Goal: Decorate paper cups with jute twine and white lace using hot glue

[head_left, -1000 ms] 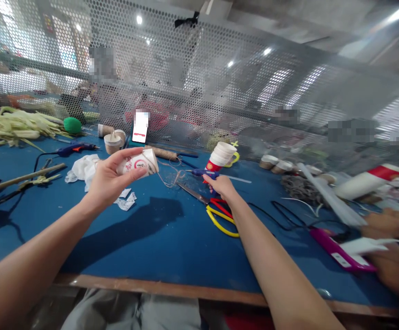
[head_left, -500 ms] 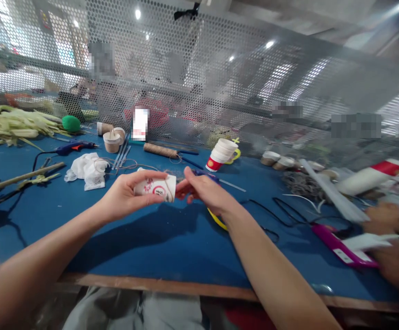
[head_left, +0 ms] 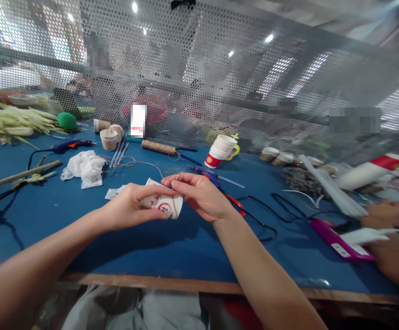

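My left hand (head_left: pixel 122 208) is closed round a white paper cup (head_left: pixel 167 208) with red print, which lies tilted on its side above the table. A strand of twine runs round the cup near its right end. At that end my right hand (head_left: pixel 202 197) pinches, thumb against fingers, on the twine (head_left: pixel 147 163) at the cup's upper edge. The twine trails back leftward over the table. Just behind my right hand lies a blue glue gun (head_left: pixel 204 173), partly hidden by the fingers.
A twine spool (head_left: pixel 158 147), stacked paper cups (head_left: pixel 216 153), a white cloth (head_left: pixel 84 168) and another glue gun (head_left: pixel 72 145) lie behind. A purple power strip (head_left: pixel 337 240) and black cord sit to the right, near another person's hand (head_left: pixel 385 214). Perforated metal panels stand along the back.
My right hand has gone from spread fingers beside the cup to a pinch at its upper edge. The cup has shifted slightly right and down with my left hand.
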### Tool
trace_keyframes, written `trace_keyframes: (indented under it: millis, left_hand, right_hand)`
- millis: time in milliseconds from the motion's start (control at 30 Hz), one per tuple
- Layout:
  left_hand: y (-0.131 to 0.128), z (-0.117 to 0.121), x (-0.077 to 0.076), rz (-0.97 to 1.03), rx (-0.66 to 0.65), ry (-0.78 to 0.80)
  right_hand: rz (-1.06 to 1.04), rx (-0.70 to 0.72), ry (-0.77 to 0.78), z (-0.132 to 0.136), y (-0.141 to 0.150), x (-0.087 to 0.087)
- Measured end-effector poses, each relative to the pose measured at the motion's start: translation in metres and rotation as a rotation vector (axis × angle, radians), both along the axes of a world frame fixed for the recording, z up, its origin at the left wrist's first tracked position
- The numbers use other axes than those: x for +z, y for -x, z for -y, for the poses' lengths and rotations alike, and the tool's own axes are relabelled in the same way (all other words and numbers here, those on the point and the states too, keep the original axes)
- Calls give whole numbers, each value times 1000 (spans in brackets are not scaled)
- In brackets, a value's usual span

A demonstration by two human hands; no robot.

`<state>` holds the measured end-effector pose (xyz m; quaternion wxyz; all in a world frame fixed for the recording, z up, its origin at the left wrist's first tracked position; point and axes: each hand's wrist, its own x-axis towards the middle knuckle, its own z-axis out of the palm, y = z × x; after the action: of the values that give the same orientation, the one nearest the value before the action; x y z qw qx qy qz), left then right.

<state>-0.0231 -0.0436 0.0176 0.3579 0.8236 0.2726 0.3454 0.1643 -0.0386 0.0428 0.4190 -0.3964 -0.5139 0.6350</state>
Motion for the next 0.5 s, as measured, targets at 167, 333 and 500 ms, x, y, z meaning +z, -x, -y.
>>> trace_keyframes:
  millis: [167, 333, 500]
  left_hand:
    - [-1, -2, -1, 62, 17, 64]
    - [-3, -3, -1, 147, 54, 240]
    - [-5, -6, -3, 225, 37, 440]
  right_hand:
    - [80, -68, -143, -1, -3, -5]
    - [186, -178, -333, 0, -7, -2]
    - [221, -234, -406, 1, -8, 1]
